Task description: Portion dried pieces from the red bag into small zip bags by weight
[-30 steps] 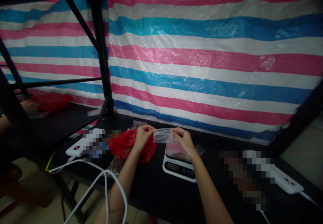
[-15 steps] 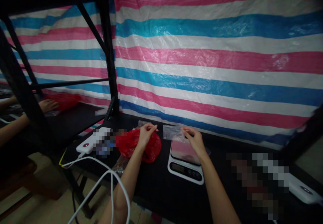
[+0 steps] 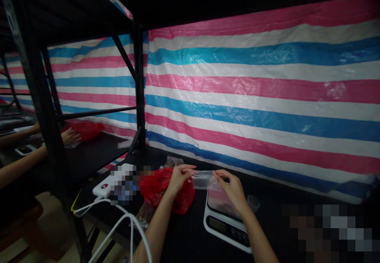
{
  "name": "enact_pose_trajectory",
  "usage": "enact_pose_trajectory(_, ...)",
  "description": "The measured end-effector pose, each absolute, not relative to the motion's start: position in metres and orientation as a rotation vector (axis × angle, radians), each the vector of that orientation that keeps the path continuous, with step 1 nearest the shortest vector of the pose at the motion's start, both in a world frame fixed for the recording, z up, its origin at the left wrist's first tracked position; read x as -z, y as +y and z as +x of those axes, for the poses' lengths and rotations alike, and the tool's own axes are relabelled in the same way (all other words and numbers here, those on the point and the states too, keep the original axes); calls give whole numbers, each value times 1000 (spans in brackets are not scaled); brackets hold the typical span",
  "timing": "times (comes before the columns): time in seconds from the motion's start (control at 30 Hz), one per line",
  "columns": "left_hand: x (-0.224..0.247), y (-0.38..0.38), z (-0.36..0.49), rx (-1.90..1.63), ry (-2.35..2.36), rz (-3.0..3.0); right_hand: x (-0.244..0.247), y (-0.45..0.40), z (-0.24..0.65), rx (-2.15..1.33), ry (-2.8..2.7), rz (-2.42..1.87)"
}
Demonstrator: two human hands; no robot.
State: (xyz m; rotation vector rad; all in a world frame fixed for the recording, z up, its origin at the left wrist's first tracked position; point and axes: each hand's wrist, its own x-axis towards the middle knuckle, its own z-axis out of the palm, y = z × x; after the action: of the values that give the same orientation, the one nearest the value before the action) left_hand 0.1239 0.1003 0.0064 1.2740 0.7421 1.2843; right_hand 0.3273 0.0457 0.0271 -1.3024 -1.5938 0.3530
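Between my two hands a small clear plastic bag (image 3: 204, 180) is stretched flat, above the back edge of a white digital scale (image 3: 227, 233). My left hand (image 3: 181, 178) pinches the bag's left upper corner. On its right upper corner, the fingers of my right hand (image 3: 229, 180) are closed. Beneath and beside my left wrist lies a crumpled red plastic bag (image 3: 154, 188) with small brownish bits inside. My right forearm covers part of the scale's right side. A small clear cup (image 3: 253, 203) stands just right of that forearm.
A white power bank (image 3: 102, 188) with a white cable (image 3: 139, 223) lies at the left. Clear bags with brownish contents (image 3: 147, 213) lie by the red bag. A black shelf post (image 3: 139, 85) rises behind. Another person's hand (image 3: 71, 135) touches a red bag at the far left.
My left hand has moved right and now grips the clear bag, which only my right hand held before. The view has tilted up, so everything sits lower.
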Motion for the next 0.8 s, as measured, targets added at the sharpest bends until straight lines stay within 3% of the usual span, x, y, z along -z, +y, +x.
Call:
enact_pose_trajectory(0.43,-18,92,125,-1470,730,1258,-26,46,322,-390,-1507,-1309)
enact_pose_trajectory(0.63,-24,90,118,-1790,780,1218,-30,43,316,-411,-1488,-1280)
enact_pose_trajectory(0.73,-25,85,120,-1830,909,1465,-30,41,313,-514,-1579,-1226)
enact_pose_trajectory(0.8,-24,80,126,-1650,900,1764,-29,41,310,-569,-1669,-1163)
